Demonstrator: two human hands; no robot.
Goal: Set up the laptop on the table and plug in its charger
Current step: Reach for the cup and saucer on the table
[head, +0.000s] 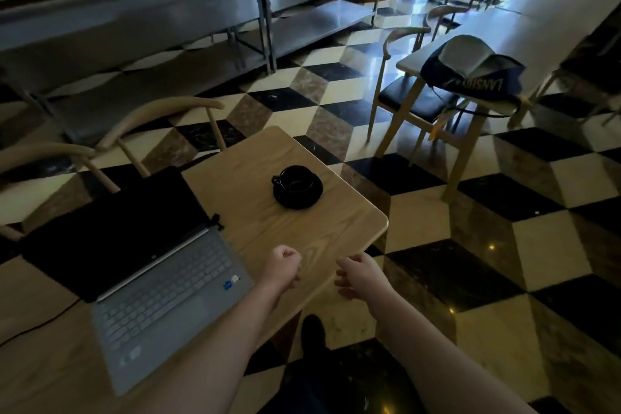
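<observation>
Wooden table [265, 151], light grain, rounded corners. On it: one open laptop [148, 282] at the left side, silver keyboard deck toward the near edge, dark screen toward the far left; one black cup [295, 180] on a black saucer [311, 200], near the far right corner, well apart from the laptop. A dark cable [40, 319] crosses the near left edge.

Second table [477, 27], pale top, farther right: carries a dark blue bag [477, 77] at its near end.

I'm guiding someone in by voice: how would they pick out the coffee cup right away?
Start at the small wooden table nearest the camera, with the open laptop on its left side. The cup sits toward the far right corner, beyond both hands. It is the only black, round item there, standing on a matching black saucer.
</observation>
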